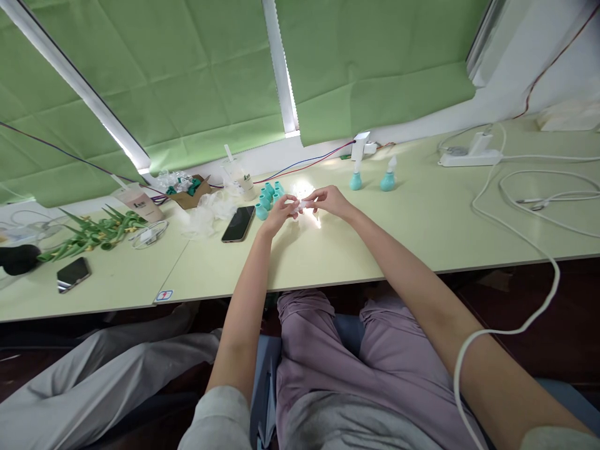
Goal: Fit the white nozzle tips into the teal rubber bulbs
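My left hand and my right hand meet above the table, fingers pinched around a small whitish translucent piece. Glare and the fingers hide its exact form. Just left of my left hand stands a group of several teal rubber bulbs with open necks. Farther right and back, a teal bulb with a clear tip stands upright, and a second tipped bulb is beside it.
Left of the bulbs lie a black phone, crumpled clear plastic and a cardboard box. Lidded drink cups stand behind. A white cable hangs from the power strip across my right forearm. Another person's legs are at left.
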Demonstrator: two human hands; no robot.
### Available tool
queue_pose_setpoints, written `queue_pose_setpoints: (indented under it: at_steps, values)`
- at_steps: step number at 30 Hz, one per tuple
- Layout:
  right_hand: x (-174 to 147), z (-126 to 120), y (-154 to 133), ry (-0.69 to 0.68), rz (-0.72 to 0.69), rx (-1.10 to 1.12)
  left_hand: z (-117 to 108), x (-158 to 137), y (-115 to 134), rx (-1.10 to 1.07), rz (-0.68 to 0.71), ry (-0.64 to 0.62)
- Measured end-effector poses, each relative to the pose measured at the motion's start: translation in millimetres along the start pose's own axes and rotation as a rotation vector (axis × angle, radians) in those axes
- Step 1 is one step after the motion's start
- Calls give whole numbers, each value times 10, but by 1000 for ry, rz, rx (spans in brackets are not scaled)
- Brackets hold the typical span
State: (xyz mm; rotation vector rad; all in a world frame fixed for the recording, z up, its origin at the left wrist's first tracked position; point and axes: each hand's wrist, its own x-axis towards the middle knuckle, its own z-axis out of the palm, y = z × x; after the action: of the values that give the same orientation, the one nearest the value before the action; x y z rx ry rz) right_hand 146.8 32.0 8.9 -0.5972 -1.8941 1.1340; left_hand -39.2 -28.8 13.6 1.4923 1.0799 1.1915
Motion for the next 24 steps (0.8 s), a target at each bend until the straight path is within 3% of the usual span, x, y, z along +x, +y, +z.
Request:
queue_pose_setpoints:
  at_steps: [12,24]
  values:
    - [-8,-14,-52,0,-7,-15,137,-20,72,-15,-37,59]
    - [15,-87,-63,-107,30,3,183,-8,53,50,-51,-26]
